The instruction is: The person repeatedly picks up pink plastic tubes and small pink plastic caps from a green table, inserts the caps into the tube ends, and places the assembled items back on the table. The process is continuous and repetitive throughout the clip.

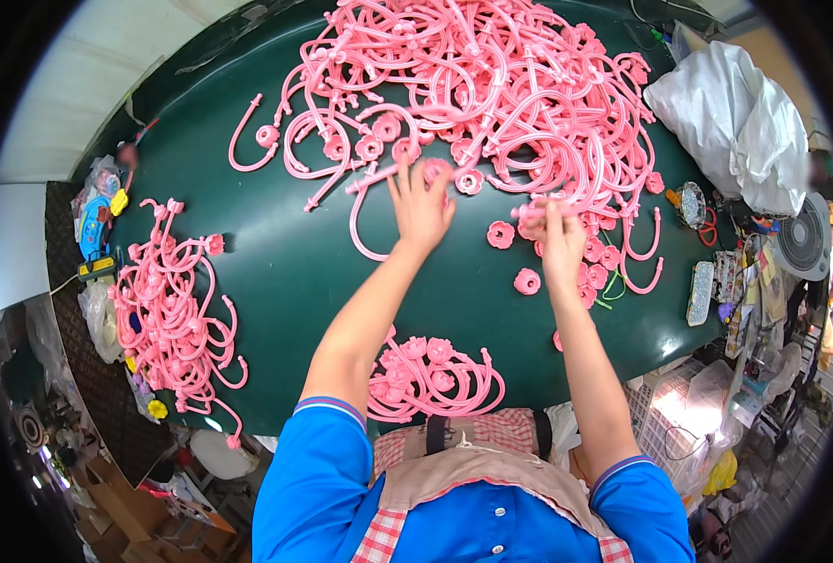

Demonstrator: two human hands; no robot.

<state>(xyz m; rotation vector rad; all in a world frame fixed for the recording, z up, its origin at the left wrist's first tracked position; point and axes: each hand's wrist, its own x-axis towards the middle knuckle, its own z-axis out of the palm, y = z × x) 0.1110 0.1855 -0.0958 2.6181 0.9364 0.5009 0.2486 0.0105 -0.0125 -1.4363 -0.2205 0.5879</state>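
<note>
My left hand (pixel 420 214) reaches over the front edge of the large pink pile with its fingers apart. A flower-shaped pink cup (pixel 436 170) is at its fingertips; whether they touch it I cannot tell. My right hand (pixel 561 246) is closed in a pinch on a pink tube (pixel 532 212), whose end sticks out left of the fingers. Loose pink flower cups (pixel 500 235) lie between the hands and beside the right wrist. Behind both hands rises a big tangle of curved pink tubes (pixel 529 84), some ending in knobs.
A second heap of pink tubes with flower cups (pixel 177 310) covers the dark green table's (pixel 285 310) left side. A smaller bunch (pixel 435 380) lies at the near edge before my apron. At the right are a white plastic bag (pixel 731 117), red-handled scissors (pixel 708 228) and a grey fan (pixel 802 236).
</note>
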